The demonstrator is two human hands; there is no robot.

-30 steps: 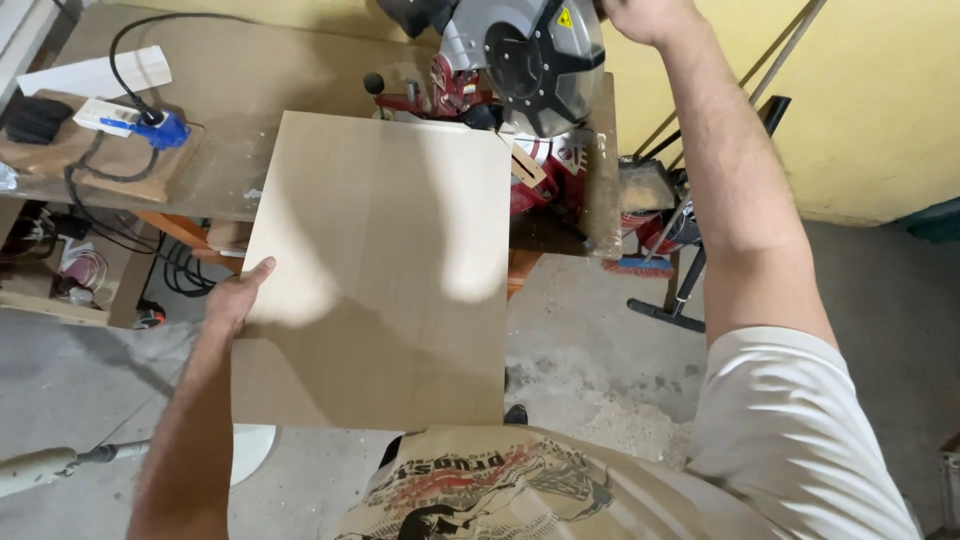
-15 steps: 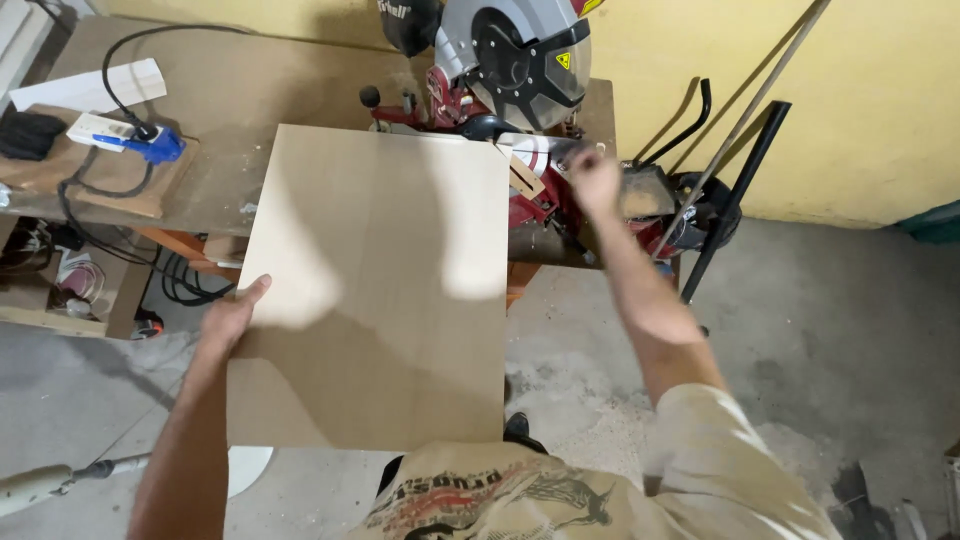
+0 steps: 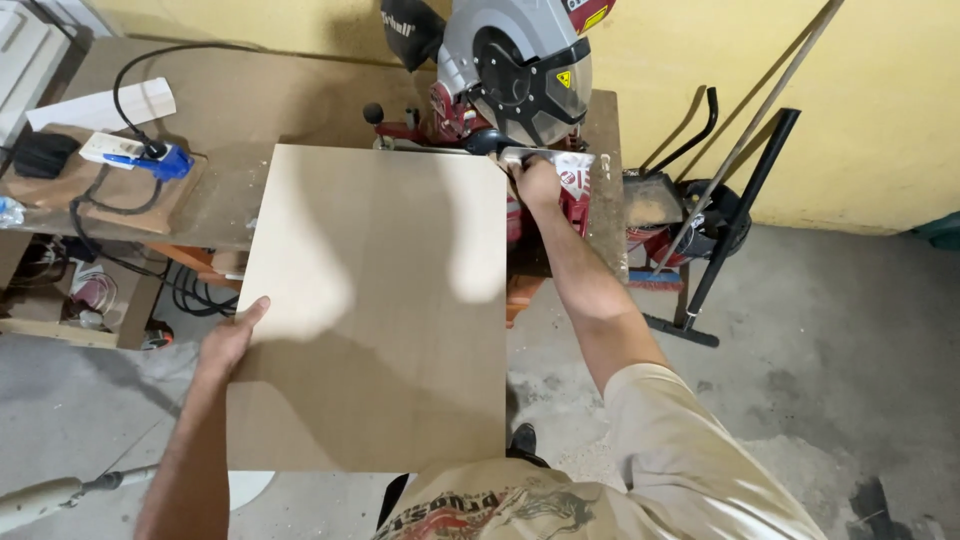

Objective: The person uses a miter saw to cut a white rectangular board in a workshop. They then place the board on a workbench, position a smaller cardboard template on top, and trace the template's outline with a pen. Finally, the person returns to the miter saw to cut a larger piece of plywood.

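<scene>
Pale beige and smooth, a large square wooden board fills the middle of our view. Its far edge rests on the dusty brown table, just in front of the red and grey mitre saw, while its near edge reaches out over the grey concrete floor towards our body. Our left hand holds the board at its left edge, thumb on top and the fingers tucked underneath, so this grip is closed on the wood. Our right hand reaches forward to the board's far right corner, right beside the saw's base; it seems to press on the corner or on the saw's metal fence, but from this angle we cannot tell whether its grip is closed on anything. The saw blade sits raised in its guard above the base.

On the left part of the table lie a white power strip with a blue plug, a black cable looping from it, and a flat white strip of trim. To the right of the saw, a black metal stand and a thin wooden rod lean against the yellow wall. Sawdust is scattered on the floor near our feet.
</scene>
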